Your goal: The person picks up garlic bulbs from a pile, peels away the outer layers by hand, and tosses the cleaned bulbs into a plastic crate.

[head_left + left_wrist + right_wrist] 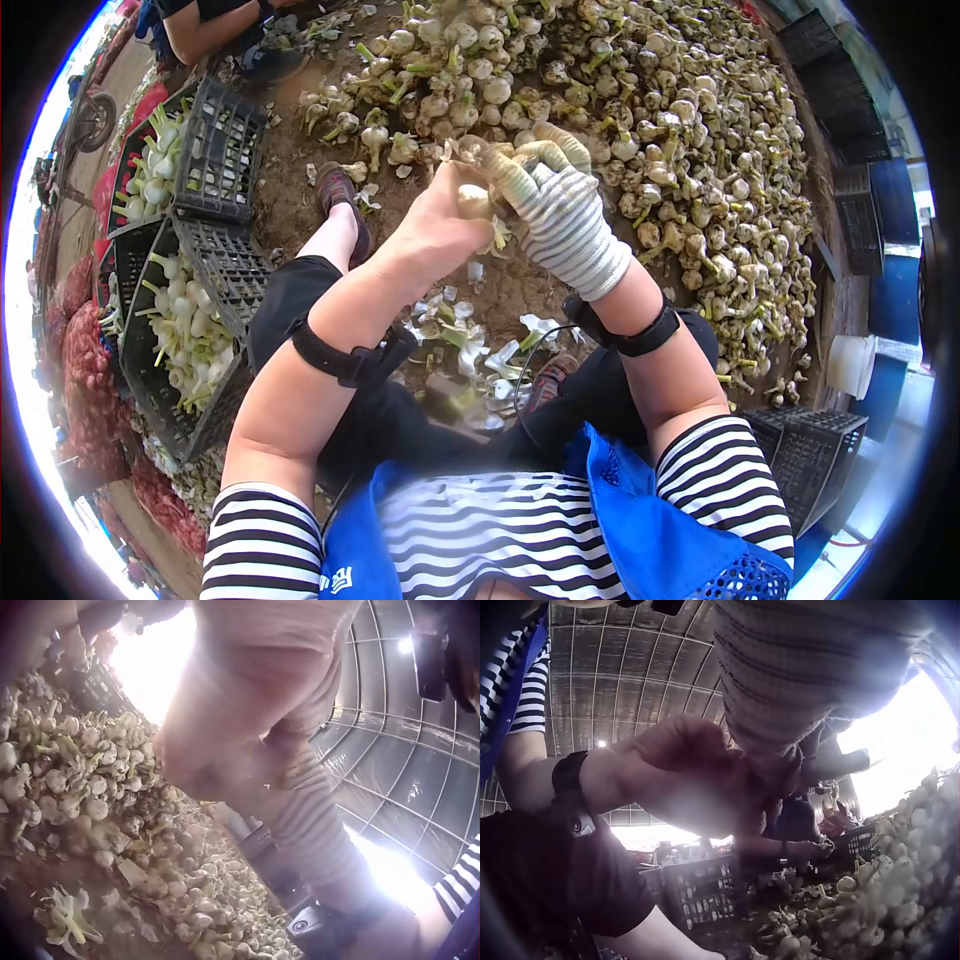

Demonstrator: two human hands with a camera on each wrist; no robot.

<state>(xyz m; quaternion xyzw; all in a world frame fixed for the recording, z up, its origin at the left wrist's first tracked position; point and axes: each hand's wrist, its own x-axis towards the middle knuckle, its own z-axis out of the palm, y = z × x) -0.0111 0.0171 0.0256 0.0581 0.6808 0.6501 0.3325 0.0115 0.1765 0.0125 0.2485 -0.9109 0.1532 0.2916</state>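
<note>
In the head view my bare left hand (437,222) holds a garlic bulb (474,201), its pale side showing between thumb and fingers. My right hand (567,215), in a striped knit glove, meets it from the other side with curled fingers at the bulb's brownish, husky end. The two hands are together above the ground between my knees. In the left wrist view the left hand (247,712) covers most of the bulb. From under the gloved hand (817,667), the right wrist view shows a grey, blunt-ended piece (844,763) sticking out; I cannot tell what it is.
A large heap of unpeeled garlic (690,130) spreads ahead and to the right. Black crates (215,290) with cleaned garlic (185,325) stand at left. Peeled skins (465,340) litter the ground below my hands. Another person's arm (215,30) shows at the upper left.
</note>
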